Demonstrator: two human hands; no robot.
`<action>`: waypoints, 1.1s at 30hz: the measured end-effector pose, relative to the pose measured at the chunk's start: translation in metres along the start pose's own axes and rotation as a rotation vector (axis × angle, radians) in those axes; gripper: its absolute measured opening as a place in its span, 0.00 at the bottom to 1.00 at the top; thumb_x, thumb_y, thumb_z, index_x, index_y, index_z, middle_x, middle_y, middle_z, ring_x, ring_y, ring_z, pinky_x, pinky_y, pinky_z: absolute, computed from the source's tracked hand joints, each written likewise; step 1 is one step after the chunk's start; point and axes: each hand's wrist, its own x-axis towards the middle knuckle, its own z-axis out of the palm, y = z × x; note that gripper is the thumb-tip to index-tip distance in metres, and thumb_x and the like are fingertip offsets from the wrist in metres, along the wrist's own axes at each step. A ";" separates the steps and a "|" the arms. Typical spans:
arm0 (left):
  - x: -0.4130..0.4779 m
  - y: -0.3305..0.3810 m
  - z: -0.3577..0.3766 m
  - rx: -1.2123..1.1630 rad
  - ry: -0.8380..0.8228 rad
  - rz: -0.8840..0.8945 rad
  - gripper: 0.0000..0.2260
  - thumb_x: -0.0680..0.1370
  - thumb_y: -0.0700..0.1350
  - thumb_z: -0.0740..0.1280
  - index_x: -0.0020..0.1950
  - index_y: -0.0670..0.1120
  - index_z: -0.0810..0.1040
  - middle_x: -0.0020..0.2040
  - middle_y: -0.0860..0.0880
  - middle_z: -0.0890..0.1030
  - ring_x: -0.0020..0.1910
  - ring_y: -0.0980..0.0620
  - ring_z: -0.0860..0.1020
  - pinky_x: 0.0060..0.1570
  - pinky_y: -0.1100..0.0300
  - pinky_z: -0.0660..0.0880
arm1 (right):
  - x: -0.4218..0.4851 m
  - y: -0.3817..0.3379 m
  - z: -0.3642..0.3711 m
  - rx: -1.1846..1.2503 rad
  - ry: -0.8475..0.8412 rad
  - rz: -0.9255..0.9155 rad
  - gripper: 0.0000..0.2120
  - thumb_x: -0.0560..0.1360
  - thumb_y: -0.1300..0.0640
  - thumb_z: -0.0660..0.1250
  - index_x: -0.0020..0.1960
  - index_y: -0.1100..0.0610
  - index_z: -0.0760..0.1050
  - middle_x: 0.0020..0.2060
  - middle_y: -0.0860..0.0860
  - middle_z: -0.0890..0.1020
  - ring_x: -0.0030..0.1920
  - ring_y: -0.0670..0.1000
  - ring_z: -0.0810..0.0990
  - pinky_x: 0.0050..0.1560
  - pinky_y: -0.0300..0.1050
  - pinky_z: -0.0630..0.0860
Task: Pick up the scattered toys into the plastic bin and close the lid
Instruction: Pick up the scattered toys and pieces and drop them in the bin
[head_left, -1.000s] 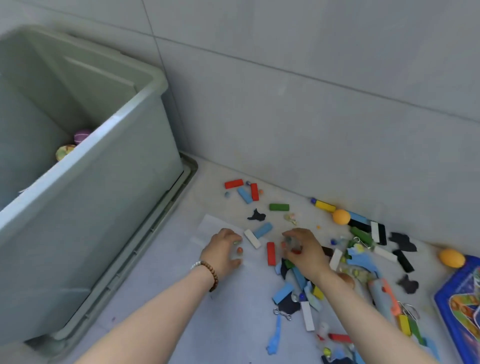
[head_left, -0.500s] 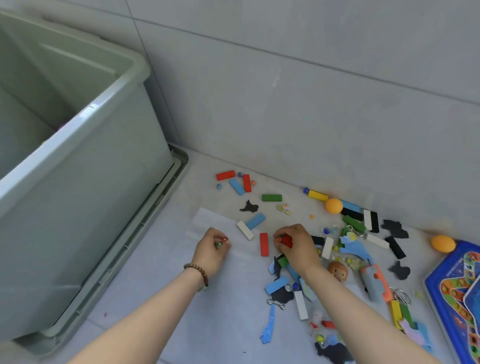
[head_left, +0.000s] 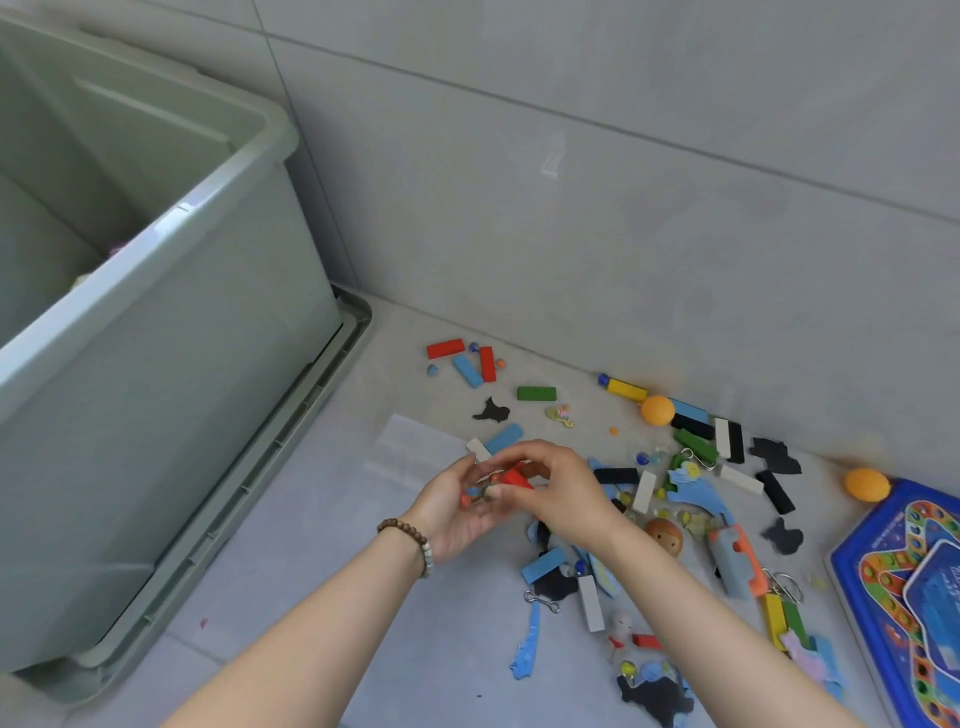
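The pale green plastic bin (head_left: 156, 234) stands open at the left, and its lid (head_left: 291, 452) lies under it on the floor. Coloured blocks are scattered along the wall: a red block (head_left: 445, 348), a green block (head_left: 536, 393), a light blue block (head_left: 503, 437). My left hand (head_left: 457, 512) is turned palm up just above the floor, its fingers curled round several small toys. My right hand (head_left: 563, 493) meets it and pinches a red block (head_left: 514, 478) over the left palm.
Two orange balls (head_left: 657, 410) (head_left: 866, 484), a doll head (head_left: 665, 535), black and blue foam shapes and metal rings litter the floor to the right. A blue game board (head_left: 914, 587) lies at the far right. A tiled wall runs behind.
Both hands have lifted off the floor and come together. My right hand has picked up a red block and carried it left to my upturned left palm.
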 end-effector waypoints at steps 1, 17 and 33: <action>0.001 -0.001 0.002 -0.041 -0.010 0.001 0.20 0.83 0.48 0.50 0.60 0.35 0.73 0.53 0.35 0.80 0.44 0.44 0.83 0.43 0.55 0.81 | -0.001 -0.002 -0.001 0.010 0.020 -0.003 0.10 0.69 0.58 0.74 0.47 0.48 0.81 0.46 0.44 0.83 0.48 0.41 0.79 0.50 0.32 0.75; 0.024 -0.023 0.036 0.341 0.167 0.078 0.11 0.80 0.52 0.59 0.44 0.46 0.74 0.35 0.51 0.73 0.28 0.58 0.71 0.23 0.70 0.70 | -0.016 0.083 -0.103 -0.033 0.584 0.211 0.11 0.72 0.59 0.71 0.54 0.53 0.77 0.53 0.48 0.76 0.58 0.51 0.75 0.55 0.42 0.69; 0.040 -0.023 0.034 0.397 0.219 0.134 0.13 0.79 0.53 0.60 0.40 0.45 0.70 0.32 0.51 0.70 0.22 0.59 0.64 0.16 0.70 0.61 | 0.013 0.104 -0.112 -0.468 0.414 0.193 0.09 0.71 0.62 0.71 0.51 0.58 0.80 0.52 0.55 0.76 0.51 0.52 0.76 0.46 0.37 0.66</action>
